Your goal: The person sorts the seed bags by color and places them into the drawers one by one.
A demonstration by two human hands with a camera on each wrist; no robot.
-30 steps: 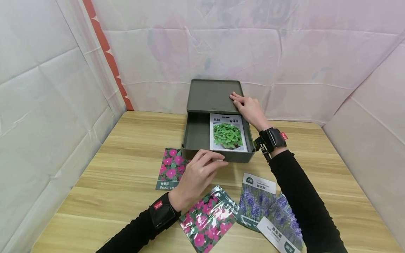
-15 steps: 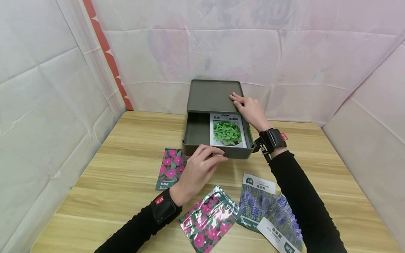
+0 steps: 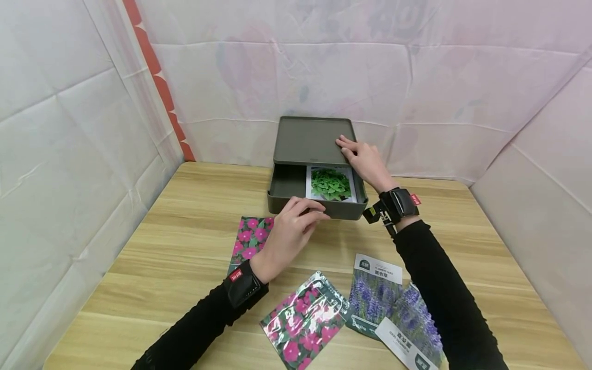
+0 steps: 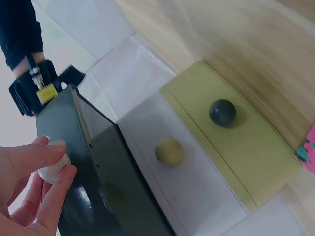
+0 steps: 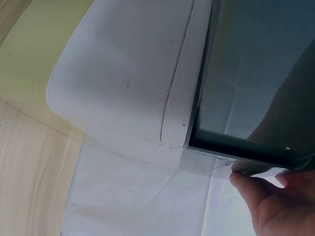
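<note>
At frame centre we see the grey drawer box [image 3: 311, 141], its drawer [image 3: 287, 187] part open, holding a green-leaf seed packet [image 3: 331, 184]. Our left hand [image 3: 289, 234] fingers pinch its front; our right hand [image 3: 365, 159] lies flat, fingers straight, on top.

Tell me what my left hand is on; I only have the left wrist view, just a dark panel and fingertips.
Observer: Your left hand pinches the front edge of the drawer, which stands partly open.
Operator: Anything inside it?
Observer: One green-leaf seed packet, lying flat on the right side.
Operator: Where is my right hand?
Observer: The right hand rests flat on the box top, at its right edge.
Operator: What else is on the table?
Observer: A pink-flower packet beside your left hand; another pink packet and two lavender packets nearer you.
</note>
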